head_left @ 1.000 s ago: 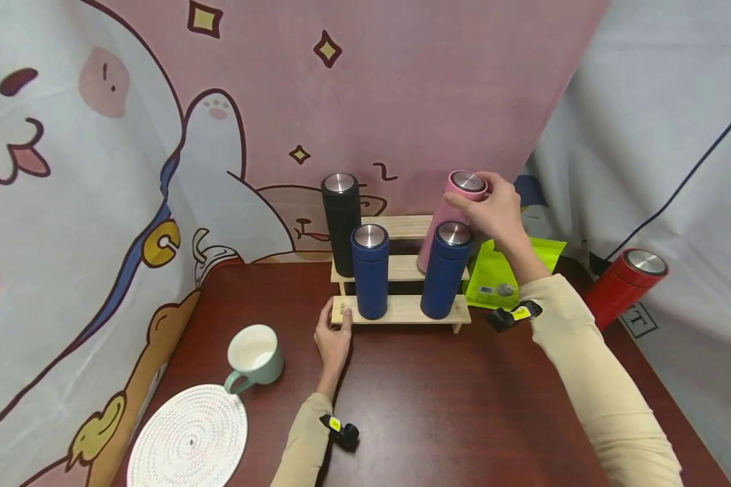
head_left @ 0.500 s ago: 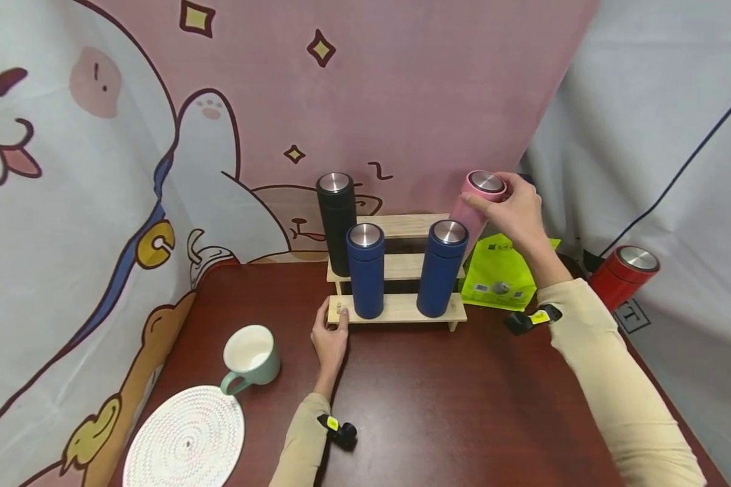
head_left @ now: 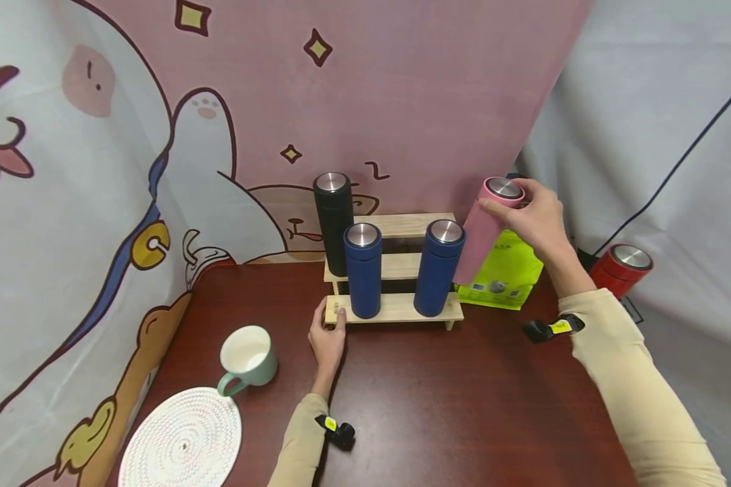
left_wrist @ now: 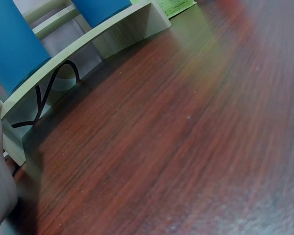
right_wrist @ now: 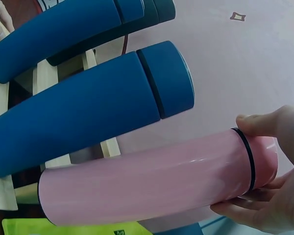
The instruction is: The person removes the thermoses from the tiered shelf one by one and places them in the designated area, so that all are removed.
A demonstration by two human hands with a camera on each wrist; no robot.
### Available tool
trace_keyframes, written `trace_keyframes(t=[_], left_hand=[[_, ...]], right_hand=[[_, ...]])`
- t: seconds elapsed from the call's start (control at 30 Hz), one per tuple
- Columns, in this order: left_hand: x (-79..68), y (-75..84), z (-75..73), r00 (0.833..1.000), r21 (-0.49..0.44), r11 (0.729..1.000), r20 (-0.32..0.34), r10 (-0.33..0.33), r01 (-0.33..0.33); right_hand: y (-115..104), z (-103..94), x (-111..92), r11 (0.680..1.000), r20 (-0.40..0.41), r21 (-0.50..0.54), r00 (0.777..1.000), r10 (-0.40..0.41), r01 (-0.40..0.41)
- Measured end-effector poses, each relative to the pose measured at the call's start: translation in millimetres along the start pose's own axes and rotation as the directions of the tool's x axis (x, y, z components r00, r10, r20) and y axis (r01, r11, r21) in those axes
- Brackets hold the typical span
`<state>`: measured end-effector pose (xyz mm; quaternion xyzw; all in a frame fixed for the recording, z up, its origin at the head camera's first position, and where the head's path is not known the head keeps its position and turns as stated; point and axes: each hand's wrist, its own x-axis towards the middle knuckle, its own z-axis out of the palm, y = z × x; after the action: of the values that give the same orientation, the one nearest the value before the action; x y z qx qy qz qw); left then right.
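Observation:
My right hand [head_left: 539, 215] grips a pink thermos [head_left: 484, 233] round its lid, just right of a three-step wooden rack [head_left: 396, 309]. The thermos leans, its top tipped to the right. In the right wrist view, thumb and fingers hold the pink thermos [right_wrist: 147, 181] at the lid end. My left hand [head_left: 327, 341] holds the left end of the rack's lowest step, thumb on top. On that step stand two blue thermoses, the left one [head_left: 363, 274] and the right one [head_left: 438, 270]. A black thermos [head_left: 334, 226] stands on the middle step at the left.
A lime-green pouch [head_left: 505, 274] sits on the table right of the rack, partly behind the pink thermos. Farther right is a red thermos [head_left: 620, 270]. At the left are a mint-green mug [head_left: 258, 368] and a round woven mat [head_left: 183, 439]. A printed cloth hangs behind.
My right hand has drawn the pink thermos rightward off the rack's middle step, past the right blue thermos. My left hand keeps its place on the rack. The view has shifted slightly.

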<state>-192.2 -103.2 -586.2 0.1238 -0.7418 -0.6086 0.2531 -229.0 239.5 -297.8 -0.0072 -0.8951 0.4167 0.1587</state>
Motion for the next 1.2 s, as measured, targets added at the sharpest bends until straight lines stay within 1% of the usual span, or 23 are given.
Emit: trace_keyframes(t=[0.2,0.43,0.6,0.73,0.93,1.2], left_hand=[[0.3,-1.2,-0.1,1.0,0.002,1.0,0.002,-0.001,0.001],[1.5,-3.3,-0.8,1.0,-0.028,1.0,0.001,-0.006,0.006],[2.2,-5.6,-0.1,1.0,-0.03,1.0,0.002,0.005,-0.005],[1.5,-5.6,0.5,1.0,-0.027,1.0,-0.001,0.004,-0.004],[-0.6,-4.5,1.1,1.0,-0.022,1.0,-0.007,0.007,-0.007],[-0.4,-3.0,0.7,1.0,-0.031,0.999,-0.007,0.022,-0.022]], right_hand=[[6.0,-10.9,-5.3,0.999,-0.006,-0.042,1.0,0.011,-0.012],[17.6,-22.5,-11.7,0.998,0.011,-0.033,0.999,0.047,-0.047],[26.5,-31.8,-19.8,0.998,0.011,-0.034,0.999,0.051,-0.051],[37.3,-40.2,-28.4,0.996,0.008,-0.066,0.999,0.054,-0.053],[56.5,-49.7,-41.7,0.99,-0.036,-0.126,0.998,0.053,-0.057],[78.6,-58.5,-54.7,0.984,-0.025,-0.16,0.997,0.075,-0.078]])
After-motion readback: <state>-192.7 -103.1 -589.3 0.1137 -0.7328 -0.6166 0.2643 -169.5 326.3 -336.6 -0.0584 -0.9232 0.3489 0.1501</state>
